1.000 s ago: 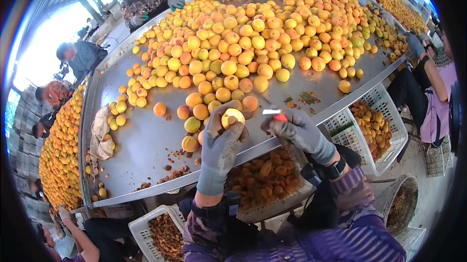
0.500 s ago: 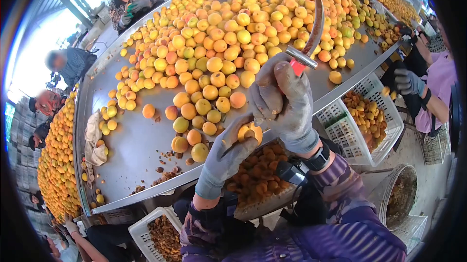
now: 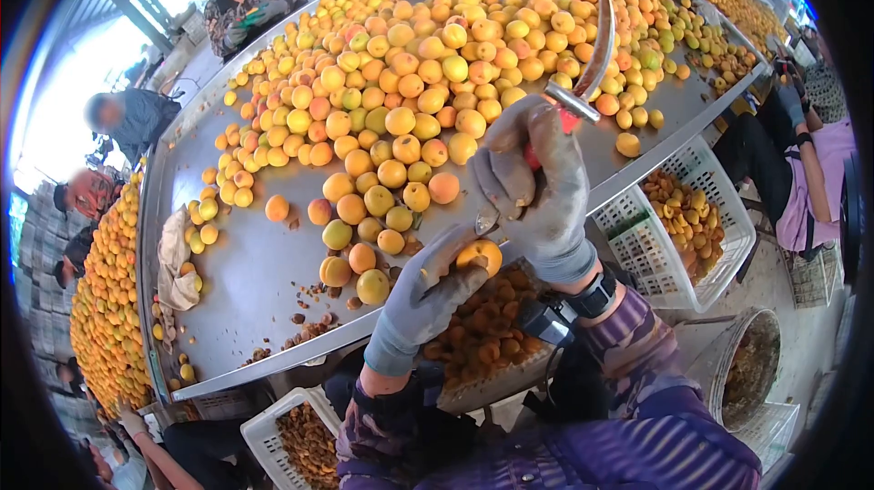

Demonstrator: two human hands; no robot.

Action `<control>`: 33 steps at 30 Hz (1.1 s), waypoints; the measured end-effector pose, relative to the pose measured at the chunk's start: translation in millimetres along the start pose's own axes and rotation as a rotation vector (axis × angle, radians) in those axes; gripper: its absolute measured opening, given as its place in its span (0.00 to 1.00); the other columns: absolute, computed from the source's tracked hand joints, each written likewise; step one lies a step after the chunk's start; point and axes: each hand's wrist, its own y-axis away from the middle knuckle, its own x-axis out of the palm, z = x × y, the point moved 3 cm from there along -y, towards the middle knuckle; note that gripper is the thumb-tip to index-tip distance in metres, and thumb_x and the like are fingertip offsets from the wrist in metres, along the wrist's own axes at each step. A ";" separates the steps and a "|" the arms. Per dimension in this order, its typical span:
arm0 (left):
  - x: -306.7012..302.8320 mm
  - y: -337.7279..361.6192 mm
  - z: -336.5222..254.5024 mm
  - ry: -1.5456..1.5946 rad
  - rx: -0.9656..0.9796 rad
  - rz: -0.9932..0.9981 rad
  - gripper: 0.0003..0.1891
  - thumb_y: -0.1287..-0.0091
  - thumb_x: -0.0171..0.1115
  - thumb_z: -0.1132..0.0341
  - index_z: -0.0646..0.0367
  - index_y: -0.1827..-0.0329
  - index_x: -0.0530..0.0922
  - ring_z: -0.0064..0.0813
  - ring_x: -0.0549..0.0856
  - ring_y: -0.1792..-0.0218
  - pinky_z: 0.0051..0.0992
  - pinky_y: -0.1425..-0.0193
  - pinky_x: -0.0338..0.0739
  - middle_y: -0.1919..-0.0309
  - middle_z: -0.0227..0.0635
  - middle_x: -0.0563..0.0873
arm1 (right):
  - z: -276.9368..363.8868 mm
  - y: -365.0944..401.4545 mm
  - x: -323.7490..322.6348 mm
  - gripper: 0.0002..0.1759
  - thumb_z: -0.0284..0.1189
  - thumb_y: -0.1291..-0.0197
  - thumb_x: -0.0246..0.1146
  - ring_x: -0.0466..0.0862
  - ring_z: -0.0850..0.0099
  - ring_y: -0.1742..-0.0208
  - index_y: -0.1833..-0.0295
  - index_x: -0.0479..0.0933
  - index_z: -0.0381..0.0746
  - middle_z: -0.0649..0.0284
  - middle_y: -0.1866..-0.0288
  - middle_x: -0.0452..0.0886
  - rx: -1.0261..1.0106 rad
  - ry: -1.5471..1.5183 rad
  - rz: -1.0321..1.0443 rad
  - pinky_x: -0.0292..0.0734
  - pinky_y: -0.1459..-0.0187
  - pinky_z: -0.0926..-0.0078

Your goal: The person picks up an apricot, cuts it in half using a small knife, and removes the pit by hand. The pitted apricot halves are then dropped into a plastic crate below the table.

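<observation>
My left hand (image 3: 423,285), in a grey glove, grips an apricot (image 3: 481,256) between thumb and fingers over the table's near edge. My gloved right hand (image 3: 535,190) is closed on the red handle of a curved knife (image 3: 601,49). The blade points up and away, with a metal crosspiece at its base. From the lower side of that fist a small metal tip (image 3: 487,219) sticks out, right above the apricot. Beyond both hands, a large heap of whole apricots (image 3: 401,80) covers much of the metal table (image 3: 237,262).
Below my hands sits a container of orange fruit pieces (image 3: 496,317). A white crate (image 3: 737,244) of apricot halves is at right, near a bucket (image 3: 774,353). Another crate (image 3: 259,435) holds brown pieces. Cloth (image 3: 175,262) lies on the table's left. Several people work around it.
The apricot in my left hand has turned and shifted slightly right. My right hand has tilted a little, swinging the blade rightward. A person at right has moved a gloved hand away from the crate.
</observation>
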 end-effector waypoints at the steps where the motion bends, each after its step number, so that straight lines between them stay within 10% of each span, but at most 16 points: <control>1: 0.4 0.2 2.9 -0.024 0.028 -0.018 0.24 0.31 0.58 0.71 0.70 0.34 0.66 0.23 0.77 0.50 0.23 0.44 0.72 0.50 0.36 0.78 | 0.3 1.9 0.2 0.18 0.38 0.27 0.51 0.62 0.80 0.87 0.63 0.73 0.34 0.72 0.88 0.58 0.001 0.001 -0.004 0.59 0.82 0.81; 17: 25.3 -4.7 11.1 0.597 -0.061 -0.274 0.24 0.28 0.55 0.64 0.66 0.32 0.66 0.21 0.78 0.65 0.21 0.63 0.73 0.52 0.36 0.79 | -5.2 8.7 -8.4 0.18 0.38 0.27 0.50 0.61 0.81 0.87 0.63 0.73 0.34 0.71 0.88 0.60 0.033 0.056 -0.118 0.60 0.82 0.79; 25: 21.9 -2.2 10.4 0.435 -0.065 -0.263 0.24 0.31 0.53 0.74 0.65 0.32 0.63 0.15 0.68 0.76 0.19 0.70 0.63 0.72 0.24 0.71 | -5.9 18.4 5.8 0.17 0.36 0.28 0.51 0.62 0.83 0.86 0.62 0.74 0.33 0.71 0.87 0.64 -0.064 0.280 -0.123 0.58 0.81 0.82; 33: 14.8 -4.7 9.4 0.293 -0.086 -0.288 0.22 0.34 0.54 0.75 0.65 0.36 0.69 0.13 0.74 0.61 0.15 0.60 0.71 0.56 0.28 0.78 | -13.1 28.7 8.8 0.07 0.27 0.33 0.57 0.70 0.84 0.79 0.61 0.74 0.33 0.68 0.75 0.75 -0.080 0.284 -0.088 0.65 0.77 0.85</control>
